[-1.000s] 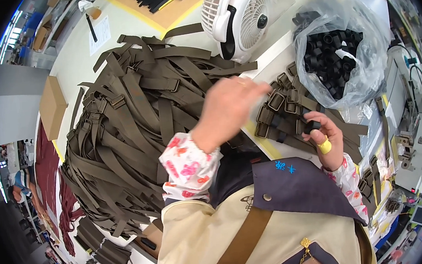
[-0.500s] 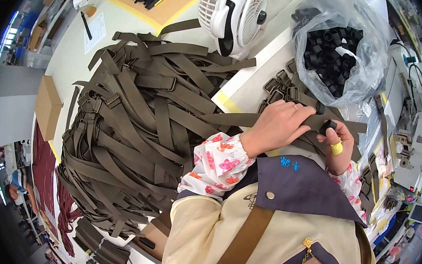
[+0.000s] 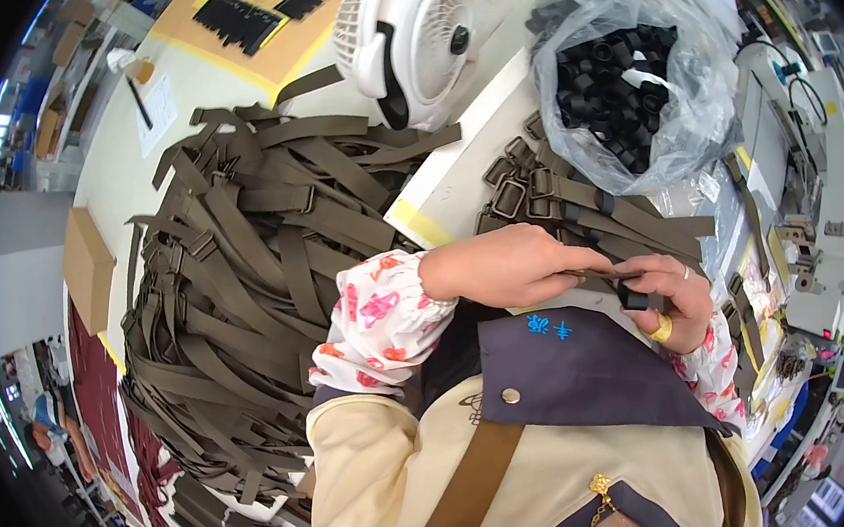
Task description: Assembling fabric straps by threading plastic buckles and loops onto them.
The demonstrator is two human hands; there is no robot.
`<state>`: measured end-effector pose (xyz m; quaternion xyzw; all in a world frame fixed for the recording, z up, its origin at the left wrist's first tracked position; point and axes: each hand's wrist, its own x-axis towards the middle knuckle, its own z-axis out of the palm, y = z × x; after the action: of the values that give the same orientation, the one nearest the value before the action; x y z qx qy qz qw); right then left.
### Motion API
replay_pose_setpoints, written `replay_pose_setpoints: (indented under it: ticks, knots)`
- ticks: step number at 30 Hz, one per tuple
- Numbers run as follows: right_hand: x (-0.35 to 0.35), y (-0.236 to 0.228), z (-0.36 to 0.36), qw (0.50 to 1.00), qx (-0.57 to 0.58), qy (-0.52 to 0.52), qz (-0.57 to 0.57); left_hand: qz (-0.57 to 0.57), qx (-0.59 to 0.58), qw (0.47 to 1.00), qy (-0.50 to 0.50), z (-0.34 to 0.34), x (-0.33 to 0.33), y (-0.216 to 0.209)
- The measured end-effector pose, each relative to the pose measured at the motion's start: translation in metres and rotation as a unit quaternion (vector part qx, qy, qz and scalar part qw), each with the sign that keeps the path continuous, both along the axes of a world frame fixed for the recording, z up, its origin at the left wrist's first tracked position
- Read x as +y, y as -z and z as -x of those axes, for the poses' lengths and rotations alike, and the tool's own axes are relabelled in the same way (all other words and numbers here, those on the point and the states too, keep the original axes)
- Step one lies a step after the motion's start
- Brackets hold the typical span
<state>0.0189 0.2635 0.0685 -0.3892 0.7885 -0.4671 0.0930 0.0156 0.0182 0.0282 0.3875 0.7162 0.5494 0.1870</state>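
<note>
Left hand: I log the person's left hand [image 3: 512, 264], fingers together, thumb and fingertips pinching the end of a flat olive-brown webbing strap [image 3: 595, 272].
Right hand: I log the right hand [image 3: 681, 296], yellow wrap on one finger, fingers bent and closed on a small black ring-shaped piece [image 3: 633, 297].
Strap end and black piece: between the two hands, just above the dark flap of the apron; I cannot tell whether the strap has entered the piece.
Buckled straps: a small batch of olive-brown straps with metal rectangular buckles [image 3: 576, 190], just beyond the hands.
Bag: clear plastic, open-topped [image 3: 705, 78], holding many short black tubular pieces [image 3: 616, 76], beyond the right hand.
Large heap: tangled olive-brown webbing straps [image 3: 245, 309], left of the left hand, on the white tabletop [image 3: 133, 173].
Fan: white plastic, round grille [image 3: 438, 46], behind the heap.
Carton: plain brown cardboard [image 3: 90, 272], at the heap's left.
</note>
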Motion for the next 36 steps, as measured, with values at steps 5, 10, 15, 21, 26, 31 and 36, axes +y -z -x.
replay_pose_setpoints:
  ticks: [5, 10, 15, 21, 26, 31, 36]
  knots:
    - [-0.004, -0.002, 0.007, 0.998, 0.019, 0.055, 0.034, -0.051, -0.237, 0.97, 0.01, 0.009, -0.006, -0.017]
    - [-0.006, 0.01, 0.003, 0.88, -0.384, 0.18, 0.214, -0.062, -0.06, 0.992, -0.091, 0.007, -0.007, -0.022]
    - [-0.004, 0.02, 0.003, 0.776, -0.57, 0.137, 0.232, -0.007, 0.161, 0.965, -0.209, -0.006, 0.011, 0.0]
    - [0.003, 0.033, 0.001, 0.763, -0.595, 0.146, 0.205, 0.04, 0.311, 0.916, -0.251, -0.014, 0.017, 0.006]
    - [-0.008, 0.032, -0.008, 0.758, -0.625, 0.085, 0.165, 0.011, 0.327, 0.911, -0.253, -0.032, 0.036, 0.021]
    - [-0.023, 0.032, -0.014, 0.812, -0.578, 0.052, 0.055, 0.048, 0.096, 0.952, -0.288, -0.043, 0.043, 0.026]
    - [0.014, 0.026, -0.001, 0.988, -0.152, -0.007, -0.031, 0.08, -0.018, 0.972, -0.22, -0.045, 0.029, 0.018]
